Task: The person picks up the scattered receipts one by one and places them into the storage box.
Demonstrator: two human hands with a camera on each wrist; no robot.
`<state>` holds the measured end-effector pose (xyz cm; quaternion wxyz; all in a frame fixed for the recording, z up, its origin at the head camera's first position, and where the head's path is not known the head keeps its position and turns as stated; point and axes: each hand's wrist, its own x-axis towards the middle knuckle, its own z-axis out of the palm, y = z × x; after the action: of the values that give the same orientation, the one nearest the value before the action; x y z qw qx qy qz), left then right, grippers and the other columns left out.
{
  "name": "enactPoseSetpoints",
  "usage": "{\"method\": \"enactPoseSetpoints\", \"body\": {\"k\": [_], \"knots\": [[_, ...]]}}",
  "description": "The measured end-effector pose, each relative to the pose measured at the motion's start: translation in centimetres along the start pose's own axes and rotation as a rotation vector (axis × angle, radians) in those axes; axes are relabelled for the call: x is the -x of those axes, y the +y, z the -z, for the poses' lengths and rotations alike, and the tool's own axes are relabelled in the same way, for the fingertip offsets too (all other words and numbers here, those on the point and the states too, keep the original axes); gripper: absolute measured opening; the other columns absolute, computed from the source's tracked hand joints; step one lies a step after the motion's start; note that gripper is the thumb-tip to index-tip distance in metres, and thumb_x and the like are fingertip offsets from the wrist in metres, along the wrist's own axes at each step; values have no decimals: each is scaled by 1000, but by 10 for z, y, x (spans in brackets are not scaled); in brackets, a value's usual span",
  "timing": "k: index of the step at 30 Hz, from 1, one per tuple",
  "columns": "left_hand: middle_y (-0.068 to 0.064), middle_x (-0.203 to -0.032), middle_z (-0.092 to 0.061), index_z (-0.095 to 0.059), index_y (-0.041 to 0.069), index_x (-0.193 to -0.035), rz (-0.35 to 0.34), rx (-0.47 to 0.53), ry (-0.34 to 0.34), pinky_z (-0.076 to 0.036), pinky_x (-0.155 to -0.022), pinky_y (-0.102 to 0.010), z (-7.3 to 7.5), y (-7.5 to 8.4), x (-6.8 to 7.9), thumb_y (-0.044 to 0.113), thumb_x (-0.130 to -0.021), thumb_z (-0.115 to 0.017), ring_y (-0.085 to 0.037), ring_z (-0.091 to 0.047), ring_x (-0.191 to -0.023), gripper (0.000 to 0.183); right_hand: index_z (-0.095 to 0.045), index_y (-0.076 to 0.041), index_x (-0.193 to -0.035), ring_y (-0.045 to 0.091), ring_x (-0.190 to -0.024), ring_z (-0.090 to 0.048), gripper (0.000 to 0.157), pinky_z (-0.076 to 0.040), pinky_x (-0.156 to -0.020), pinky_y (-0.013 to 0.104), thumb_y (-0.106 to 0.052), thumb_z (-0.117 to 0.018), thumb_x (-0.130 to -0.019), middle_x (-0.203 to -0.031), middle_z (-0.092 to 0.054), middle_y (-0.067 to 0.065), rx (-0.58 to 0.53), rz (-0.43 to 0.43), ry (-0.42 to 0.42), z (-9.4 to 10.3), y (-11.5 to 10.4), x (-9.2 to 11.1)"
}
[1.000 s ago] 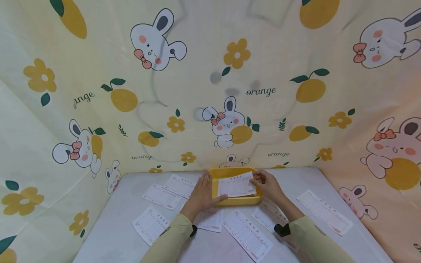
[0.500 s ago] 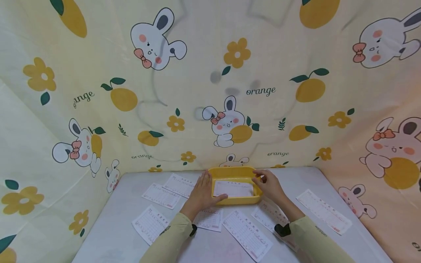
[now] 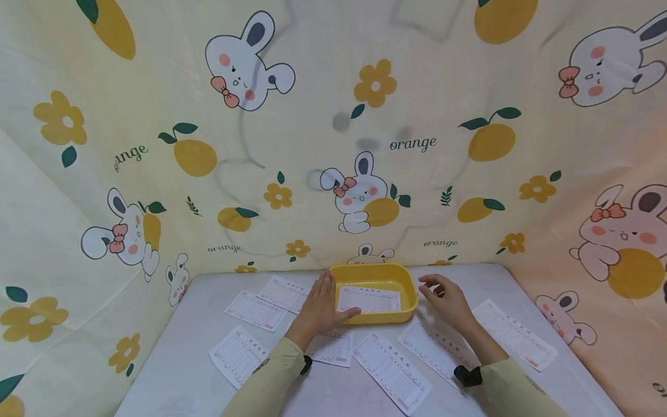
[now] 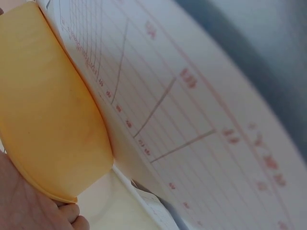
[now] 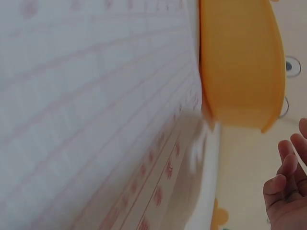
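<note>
A yellow plastic tray (image 3: 377,318) stands at the back of the table, with a white printed paper form (image 3: 369,300) lying flat in it. My left hand (image 3: 320,304) rests along the tray's left end, fingers straight and thumb reaching over the front rim; the left wrist view has this hand (image 4: 29,201) at the tray's edge (image 4: 53,100). To the right of the tray, my right hand (image 3: 444,296) hovers with loosely bent fingers, holding nothing. In the right wrist view its fingers (image 5: 288,165) are apart from the tray wall (image 5: 242,62).
More paper forms lie around: two overlapping at left (image 3: 255,311), one form nearer (image 3: 238,355), one form partly under the left forearm (image 3: 333,349), one form in the middle (image 3: 392,372), one form below the right hand (image 3: 435,350), one form far right (image 3: 516,336). A patterned curtain (image 3: 312,127) hangs behind.
The right hand has let go of a paper form, which dropped from a tilted position to lie flat in the tray. That hand then moved right, off the rim. The left hand stayed put.
</note>
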<state>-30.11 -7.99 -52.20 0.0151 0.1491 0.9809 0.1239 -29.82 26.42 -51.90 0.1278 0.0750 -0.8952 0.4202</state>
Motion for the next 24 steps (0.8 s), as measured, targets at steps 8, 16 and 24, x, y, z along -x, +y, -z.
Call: {"method": "enactPoseSetpoints", "body": {"k": [8, 16, 24], "knots": [[-18, -180, -1, -10, -3, -170, 8, 21, -3, -10, -135, -45, -1, 0, -1, 87, -93, -51, -33, -4, -167, 125, -71, -4, -130, 19, -88, -62, 29, -52, -71, 22, -17, -74, -104, -109, -71, 12, 50, -13, 25, 21, 15, 16], [-18, -180, -2, -10, -2, -170, 5, 24, 0, -12, -135, -46, -3, -1, -2, 87, -92, -51, -33, -5, -167, 125, -71, -4, -127, 13, -81, -57, 29, -47, -67, 25, -17, -76, -102, -101, -71, 8, 129, 2, 54, 43, 32, 35], [-18, -180, -1, -10, -3, -170, 7, 46, -6, -11, -135, -46, 4, 0, 2, 86, -93, -52, -34, -5, -167, 125, -71, -4, -126, 5, -78, -54, 28, -45, -65, 24, -17, -77, -102, -100, -72, 8, 170, 21, 93, 65, 52, 51]]}}
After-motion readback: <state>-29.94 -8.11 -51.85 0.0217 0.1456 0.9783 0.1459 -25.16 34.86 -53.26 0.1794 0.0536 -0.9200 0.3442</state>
